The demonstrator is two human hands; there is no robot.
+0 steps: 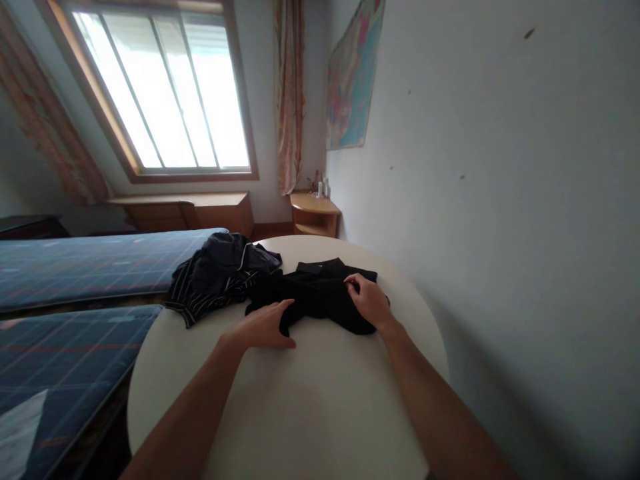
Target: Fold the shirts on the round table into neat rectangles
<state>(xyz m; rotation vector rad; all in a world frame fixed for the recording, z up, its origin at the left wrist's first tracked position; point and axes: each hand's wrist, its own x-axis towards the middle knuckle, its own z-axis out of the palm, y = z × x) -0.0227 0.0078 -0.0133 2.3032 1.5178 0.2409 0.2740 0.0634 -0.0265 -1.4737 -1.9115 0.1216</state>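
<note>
A black shirt [315, 293] lies bunched on the round white table [320, 400], what looks like its collar pointing to the far side. At its near left edge rests my left hand [267, 325], thumb and fingers apart around a bit of the dark cloth without closing on it. My right hand [369, 301] is over the shirt's right part, thumb and forefinger pinched together on the fabric. Left of the shirt, and touching it, is a heap of dark clothes [220, 267], some with white stripes.
Two blue plaid mattresses [90, 267] flank the table on the left, with something white [23, 433] on the nearer one. A white wall [500, 233] rises close on the right. Beyond the table stand a small wooden corner shelf [315, 203] and a wooden desk [225, 207] under the window.
</note>
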